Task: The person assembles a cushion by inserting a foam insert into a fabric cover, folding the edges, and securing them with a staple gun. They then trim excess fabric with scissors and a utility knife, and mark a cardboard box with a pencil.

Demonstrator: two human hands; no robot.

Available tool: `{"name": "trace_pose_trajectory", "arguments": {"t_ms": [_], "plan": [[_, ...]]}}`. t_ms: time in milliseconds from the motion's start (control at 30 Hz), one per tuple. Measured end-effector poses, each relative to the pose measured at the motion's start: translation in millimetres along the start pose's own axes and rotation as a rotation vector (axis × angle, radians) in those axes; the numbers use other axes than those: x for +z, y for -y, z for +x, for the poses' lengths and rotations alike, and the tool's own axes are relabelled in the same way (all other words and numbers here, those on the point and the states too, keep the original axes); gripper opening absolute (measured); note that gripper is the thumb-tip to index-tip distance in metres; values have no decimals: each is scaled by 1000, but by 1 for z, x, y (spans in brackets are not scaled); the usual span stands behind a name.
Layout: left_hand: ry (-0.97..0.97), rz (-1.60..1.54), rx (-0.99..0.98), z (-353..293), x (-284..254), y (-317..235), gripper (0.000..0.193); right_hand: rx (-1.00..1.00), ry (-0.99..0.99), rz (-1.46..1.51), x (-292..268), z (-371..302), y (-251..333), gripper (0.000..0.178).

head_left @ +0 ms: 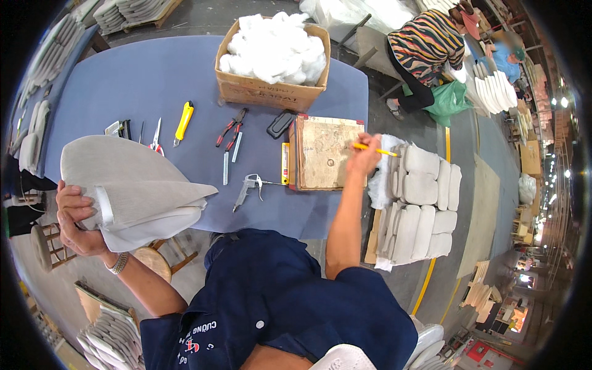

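Observation:
My left hand [79,221] is closed on a grey fabric cover [132,163], a sewn piece with a pale strip at its edge, held over the near left of the table. A yellow pencil [385,152] is gripped in my right hand [364,159], its thin end toward the right. That hand is over the right edge of a worn wooden box [324,151]; whether it touches the box I cannot tell. Left of the box lie an air blow gun [250,188], red-handled pliers [229,128], a yellow utility knife [184,123] and scissors [156,137], partly behind the cover.
A cardboard box [268,95] full of white stuffing stands at the back of the blue table [142,74]. Stacked grey cushions [422,185] sit to the right. Beyond them, a person in a striped top [425,46] bends over. A wooden stool [154,262] stands near my left arm.

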State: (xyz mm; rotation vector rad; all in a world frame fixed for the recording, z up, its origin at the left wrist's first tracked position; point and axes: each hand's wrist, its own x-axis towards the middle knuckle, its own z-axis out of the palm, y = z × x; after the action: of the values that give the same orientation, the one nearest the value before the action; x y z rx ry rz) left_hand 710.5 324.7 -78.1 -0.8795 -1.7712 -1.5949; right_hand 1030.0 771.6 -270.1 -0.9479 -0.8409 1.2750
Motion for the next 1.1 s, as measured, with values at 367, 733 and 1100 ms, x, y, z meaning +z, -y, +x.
{"name": "trace_pose_trajectory", "arguments": {"t_ms": [367,733,1100], "plan": [[120,3,92,3,30,-14,42,222,134,-337,-105,-118,49,48],[214,-55,165,4,46,-10,42,333,21,-177,-81,-140,30,56],[192,-76,184,1,22,-3,43,458,-63,254,-98,-129,39,48]]}}
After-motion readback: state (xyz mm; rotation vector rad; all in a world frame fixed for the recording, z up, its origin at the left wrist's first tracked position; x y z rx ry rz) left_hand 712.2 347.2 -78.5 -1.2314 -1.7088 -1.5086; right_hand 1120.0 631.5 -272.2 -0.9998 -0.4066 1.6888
